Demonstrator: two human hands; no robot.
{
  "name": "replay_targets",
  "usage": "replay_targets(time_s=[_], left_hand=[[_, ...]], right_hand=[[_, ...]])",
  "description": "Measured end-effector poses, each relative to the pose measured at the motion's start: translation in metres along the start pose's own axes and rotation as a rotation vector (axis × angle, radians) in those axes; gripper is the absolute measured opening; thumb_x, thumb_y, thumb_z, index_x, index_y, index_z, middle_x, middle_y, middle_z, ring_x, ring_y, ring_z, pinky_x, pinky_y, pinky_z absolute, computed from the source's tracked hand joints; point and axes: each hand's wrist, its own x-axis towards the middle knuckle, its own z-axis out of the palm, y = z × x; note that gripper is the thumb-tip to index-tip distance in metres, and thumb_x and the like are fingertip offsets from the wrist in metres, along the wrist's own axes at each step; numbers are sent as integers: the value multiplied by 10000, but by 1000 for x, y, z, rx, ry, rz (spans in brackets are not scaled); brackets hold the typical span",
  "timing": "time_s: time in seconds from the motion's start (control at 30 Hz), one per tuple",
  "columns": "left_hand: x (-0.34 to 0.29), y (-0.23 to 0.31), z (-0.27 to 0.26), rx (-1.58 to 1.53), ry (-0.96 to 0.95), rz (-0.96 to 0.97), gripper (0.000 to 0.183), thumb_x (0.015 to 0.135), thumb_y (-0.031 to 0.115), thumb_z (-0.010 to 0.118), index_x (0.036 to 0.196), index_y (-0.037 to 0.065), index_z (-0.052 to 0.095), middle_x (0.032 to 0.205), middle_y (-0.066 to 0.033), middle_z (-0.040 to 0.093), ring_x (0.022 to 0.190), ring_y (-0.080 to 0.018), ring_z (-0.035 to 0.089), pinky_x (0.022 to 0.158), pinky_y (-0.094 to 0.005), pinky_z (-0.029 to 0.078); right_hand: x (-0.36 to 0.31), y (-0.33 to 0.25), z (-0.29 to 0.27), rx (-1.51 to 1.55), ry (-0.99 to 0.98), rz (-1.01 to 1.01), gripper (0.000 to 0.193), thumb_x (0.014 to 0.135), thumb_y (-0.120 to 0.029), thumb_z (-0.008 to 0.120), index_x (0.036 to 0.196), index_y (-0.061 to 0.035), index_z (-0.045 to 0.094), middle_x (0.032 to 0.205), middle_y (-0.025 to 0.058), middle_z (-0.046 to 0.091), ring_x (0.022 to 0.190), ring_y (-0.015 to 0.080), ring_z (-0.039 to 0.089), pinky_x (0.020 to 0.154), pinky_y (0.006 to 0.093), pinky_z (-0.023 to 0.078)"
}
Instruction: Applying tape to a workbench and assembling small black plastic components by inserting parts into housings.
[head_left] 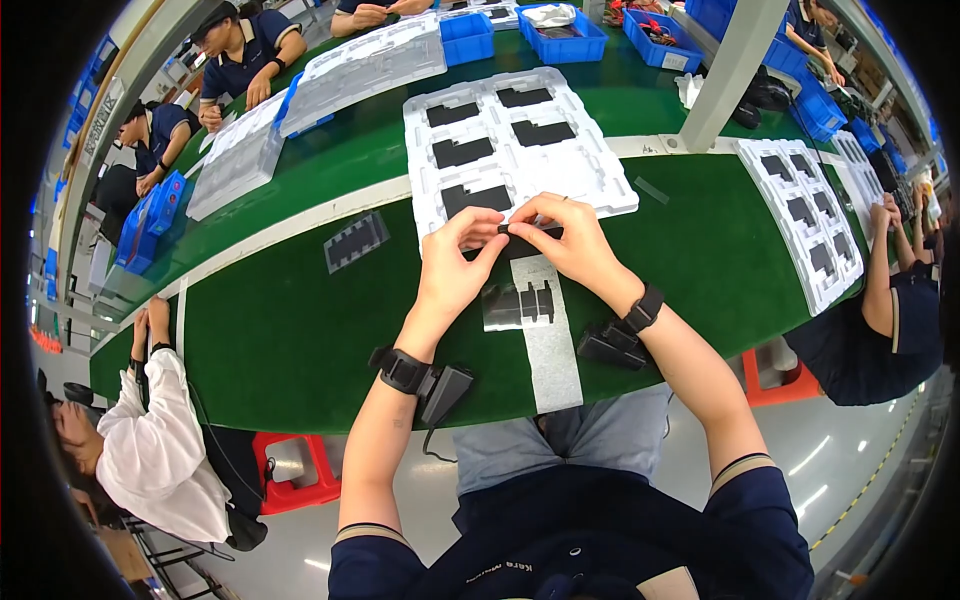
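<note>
My left hand and my right hand meet at the near edge of a white moulded tray. Between their fingertips they pinch a small black piece; its exact kind cannot be made out. Flat black parts lie in several of the tray's pockets. Below my hands, a clear sheet with black strips rests across a pale strip of paper or cloth. Part of a dark piece under my right fingers is hidden. Both wrists carry black straps with small boxes.
The green table holds another clear sheet to the left and a second tray of black parts to the right. A grey post rises beyond. Blue bins and stacked trays stand farther back. Several people sit around.
</note>
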Motion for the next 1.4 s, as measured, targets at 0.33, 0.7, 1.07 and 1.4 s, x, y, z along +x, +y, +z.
replay_targets(time_s=[0.33, 0.7, 1.07, 1.4], left_hand=[[1, 2, -2, 6, 10, 7, 193, 744, -4, 639, 932, 7, 596, 842, -55, 643, 785, -113, 615, 708, -237, 488], [-1, 0, -2, 68, 14, 48, 163, 735, 13, 647, 896, 10, 621, 797, -55, 653, 745, -110, 626, 683, -230, 485], [0, -1, 1, 76, 21, 39, 153, 746, 11, 639, 897, -5, 617, 788, -63, 649, 730, -112, 623, 678, -236, 492], [2, -1, -1, 77, 31, 62, 126, 749, 14, 639, 866, -16, 603, 770, -58, 646, 722, -97, 616, 660, -229, 489]], right_hand=[[2, -2, 2, -2, -4, 35, 94, 769, -95, 635, 799, -8, 617, 744, 89, 620, 619, 182, 584, 561, 267, 453], [0, -2, 1, 8, -33, 63, 119, 750, -95, 644, 814, 3, 621, 750, 119, 624, 671, 199, 623, 602, 282, 487], [-1, -4, -3, -126, -38, 31, 151, 731, -99, 632, 856, -15, 630, 790, 140, 634, 721, 254, 627, 650, 319, 499], [-1, -2, 2, -117, -11, -15, 116, 731, -92, 630, 816, -16, 610, 758, 120, 627, 704, 259, 608, 640, 335, 487]])
